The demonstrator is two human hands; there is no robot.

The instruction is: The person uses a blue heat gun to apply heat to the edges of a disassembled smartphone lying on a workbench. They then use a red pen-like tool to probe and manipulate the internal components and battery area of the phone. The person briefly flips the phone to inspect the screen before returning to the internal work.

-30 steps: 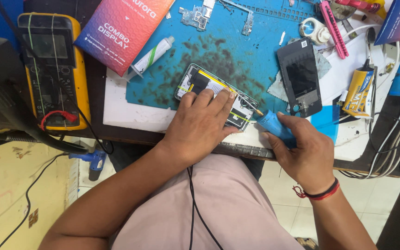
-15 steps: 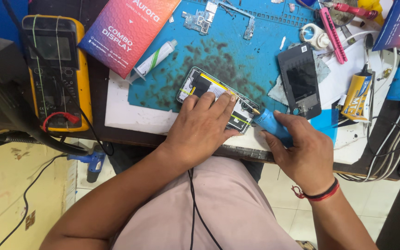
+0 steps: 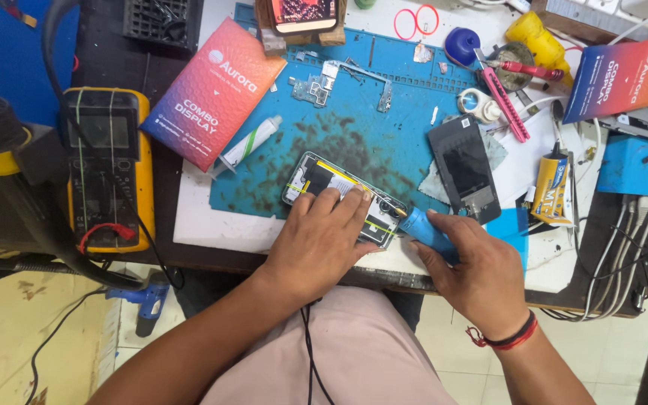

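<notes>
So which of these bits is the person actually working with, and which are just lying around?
In use: opened phone under the left hand; blue screwdriver in the right hand.

Lying about: multimeter, white tube, pink packet, dark screen panel, circuit board, yellow glue tube.

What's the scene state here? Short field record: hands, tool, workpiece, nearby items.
left hand: pressed flat on the opened phone
right hand: grips blue screwdriver, tip at the phone's right end
surface: blue work mat
right of phone: dark screen panel
left of mat: yellow multimeter, red-pink packet, white tube
</notes>
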